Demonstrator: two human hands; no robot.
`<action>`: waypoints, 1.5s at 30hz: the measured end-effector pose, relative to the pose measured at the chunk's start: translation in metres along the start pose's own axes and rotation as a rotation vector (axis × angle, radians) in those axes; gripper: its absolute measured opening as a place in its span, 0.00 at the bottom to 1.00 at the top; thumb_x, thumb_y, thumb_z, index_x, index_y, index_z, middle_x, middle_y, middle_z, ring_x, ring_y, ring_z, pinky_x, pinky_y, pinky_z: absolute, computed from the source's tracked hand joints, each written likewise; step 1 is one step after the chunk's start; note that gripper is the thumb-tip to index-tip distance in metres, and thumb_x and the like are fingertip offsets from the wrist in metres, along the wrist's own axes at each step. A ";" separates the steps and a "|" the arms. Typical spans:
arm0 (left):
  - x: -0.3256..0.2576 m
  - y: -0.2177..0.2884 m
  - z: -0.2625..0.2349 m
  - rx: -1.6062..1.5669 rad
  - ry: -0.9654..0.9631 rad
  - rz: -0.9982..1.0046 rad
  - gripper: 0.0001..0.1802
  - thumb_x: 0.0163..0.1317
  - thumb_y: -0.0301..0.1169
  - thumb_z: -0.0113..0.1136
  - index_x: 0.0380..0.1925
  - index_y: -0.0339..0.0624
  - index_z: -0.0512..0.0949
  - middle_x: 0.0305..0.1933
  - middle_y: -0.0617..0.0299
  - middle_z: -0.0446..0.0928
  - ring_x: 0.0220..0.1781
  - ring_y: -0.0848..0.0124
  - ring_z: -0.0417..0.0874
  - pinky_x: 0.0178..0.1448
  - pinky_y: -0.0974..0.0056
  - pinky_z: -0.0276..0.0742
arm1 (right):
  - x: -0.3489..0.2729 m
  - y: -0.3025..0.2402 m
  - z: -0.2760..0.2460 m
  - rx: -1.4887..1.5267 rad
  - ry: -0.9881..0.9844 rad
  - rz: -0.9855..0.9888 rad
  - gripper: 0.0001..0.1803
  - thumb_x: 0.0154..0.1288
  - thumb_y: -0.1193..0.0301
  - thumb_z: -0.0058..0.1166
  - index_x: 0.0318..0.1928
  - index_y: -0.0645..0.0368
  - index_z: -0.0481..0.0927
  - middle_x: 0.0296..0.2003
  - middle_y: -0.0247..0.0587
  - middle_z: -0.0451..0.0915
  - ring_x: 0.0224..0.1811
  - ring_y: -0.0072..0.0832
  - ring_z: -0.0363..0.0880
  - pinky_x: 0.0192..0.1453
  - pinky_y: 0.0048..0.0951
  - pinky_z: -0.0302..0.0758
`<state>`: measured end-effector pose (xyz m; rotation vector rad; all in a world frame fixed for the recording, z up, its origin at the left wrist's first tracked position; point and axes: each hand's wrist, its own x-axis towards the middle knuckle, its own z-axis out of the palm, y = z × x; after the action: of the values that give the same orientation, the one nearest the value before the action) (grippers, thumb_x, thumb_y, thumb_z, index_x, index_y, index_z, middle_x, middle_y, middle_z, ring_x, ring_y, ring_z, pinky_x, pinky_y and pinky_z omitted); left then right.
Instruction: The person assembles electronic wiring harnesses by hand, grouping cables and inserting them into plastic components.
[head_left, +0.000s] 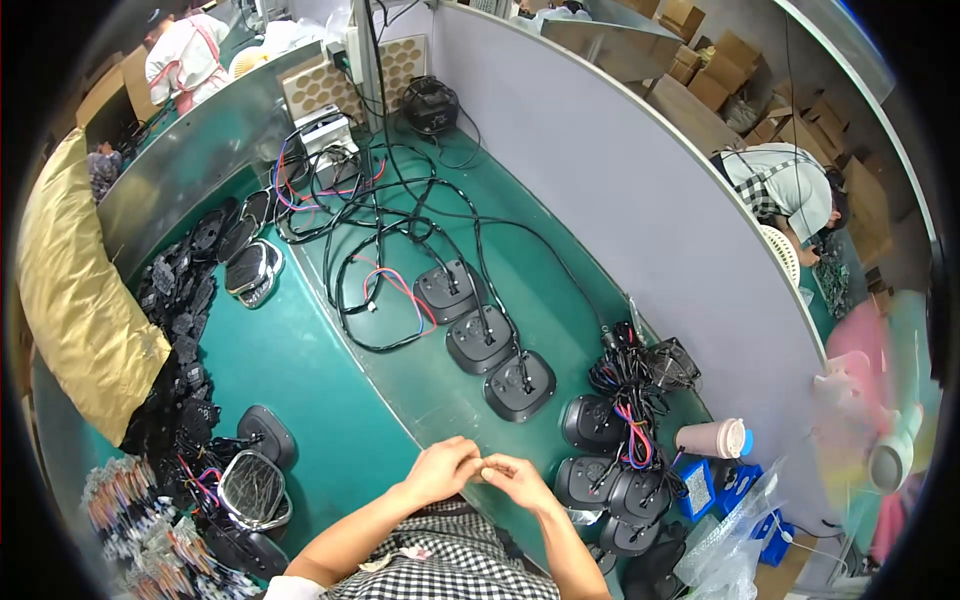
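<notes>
My left hand (446,470) and my right hand (514,479) meet at the near edge of the green table, just in front of my checked apron (450,550). The fingers of both are pinched together and almost touch. Whatever lies between them is too small or hidden to make out. Beyond my hands, a row of black rounded-square housings with cables lies on the table: a nearest one (520,385), a middle one (481,339) and a farther one (450,290). Their black cables (400,215) loop toward the far end.
Several more black housings (590,482) and bundled cables (630,370) lie at right, beside a pinkish cup (712,438) and blue bins (740,485). At left are a heap of black parts (180,300), wire bundles (125,510) and a yellow bag (80,300). A grey partition (600,150) borders the right.
</notes>
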<state>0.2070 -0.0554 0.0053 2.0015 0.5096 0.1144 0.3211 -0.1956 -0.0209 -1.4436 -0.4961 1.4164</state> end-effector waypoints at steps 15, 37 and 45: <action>0.240 -0.014 0.037 0.423 0.471 0.002 0.22 0.49 0.44 0.61 0.34 0.38 0.70 0.30 0.52 0.75 0.37 0.53 0.75 0.38 0.55 0.70 | -0.034 0.010 -0.061 0.766 0.024 -0.230 0.38 0.59 0.64 0.48 0.63 0.71 0.47 0.17 0.30 0.65 0.37 0.33 0.74 0.39 0.26 0.64; -0.128 0.029 -0.150 -1.195 1.027 0.272 0.15 0.59 0.24 0.49 0.47 0.37 0.69 0.21 0.63 0.70 0.13 0.85 0.54 0.17 0.79 0.48 | 0.135 -0.180 0.004 -1.257 -0.332 -0.439 0.18 0.50 0.59 0.58 0.36 0.60 0.78 0.28 0.43 0.79 0.30 0.32 0.78 0.36 0.31 0.72; -0.171 0.008 -0.143 -1.108 0.945 0.076 0.19 0.52 0.18 0.49 0.47 0.33 0.70 0.35 0.56 0.77 0.15 0.88 0.57 0.17 0.80 0.50 | -0.050 -0.282 0.066 -0.850 -0.213 -1.518 0.08 0.48 0.69 0.52 0.23 0.63 0.75 0.14 0.38 0.73 0.12 0.28 0.66 0.18 0.26 0.62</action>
<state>0.0125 -0.0081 0.1038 0.7729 0.7224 1.1532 0.3480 -0.0994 0.2560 -0.9291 -1.9481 0.0459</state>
